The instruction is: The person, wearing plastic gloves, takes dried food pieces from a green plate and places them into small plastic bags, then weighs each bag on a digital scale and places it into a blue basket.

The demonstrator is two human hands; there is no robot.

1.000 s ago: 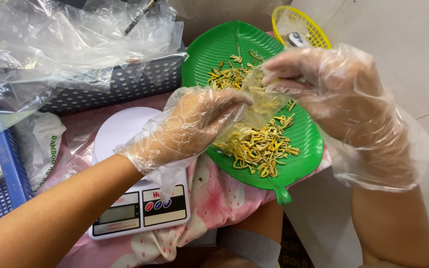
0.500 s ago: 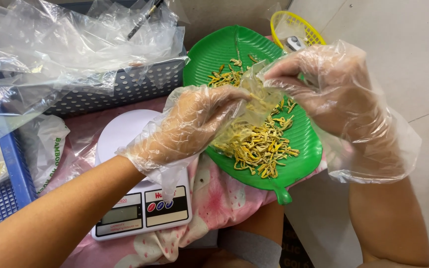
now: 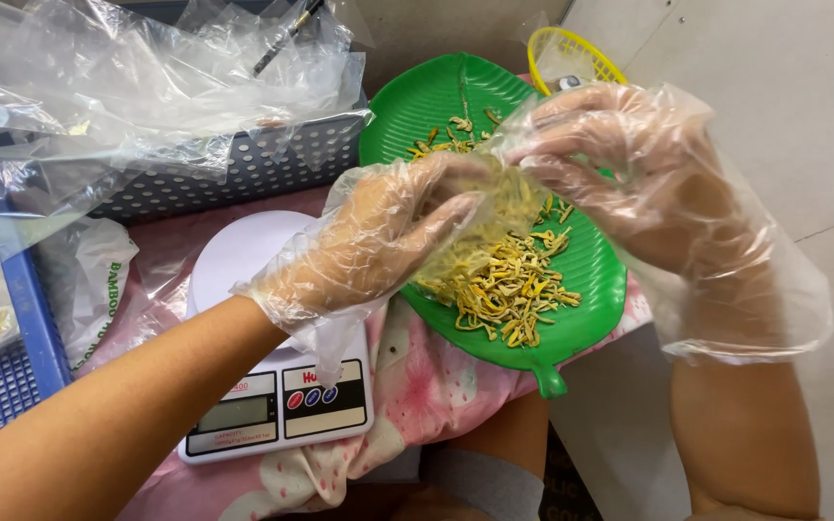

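Shifted slightly toward frame centre since a second ago: left hand in a clear plastic glove (image 3: pixel 378 241), fingers pinched together on a small clear plastic bag (image 3: pixel 494 207). Right gloved hand (image 3: pixel 629 183) gripping the bag's other edge, fingers curled closed. Below, centre-right: yellow dried strips (image 3: pixel 509 289) heaped on a green leaf-shaped plastic tray (image 3: pixel 600 265). Lower left: white digital kitchen scale (image 3: pixel 272 386).

Gloved hands (image 3: pixel 494 207) w/ bag (image 3: pixel 494 227) over green tray (image 3: pixel 600 270)

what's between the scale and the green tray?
Head view: the left hand in a clear glove hangs over that stretch; under it the pink floral cloth shows between the scale and the green tray.
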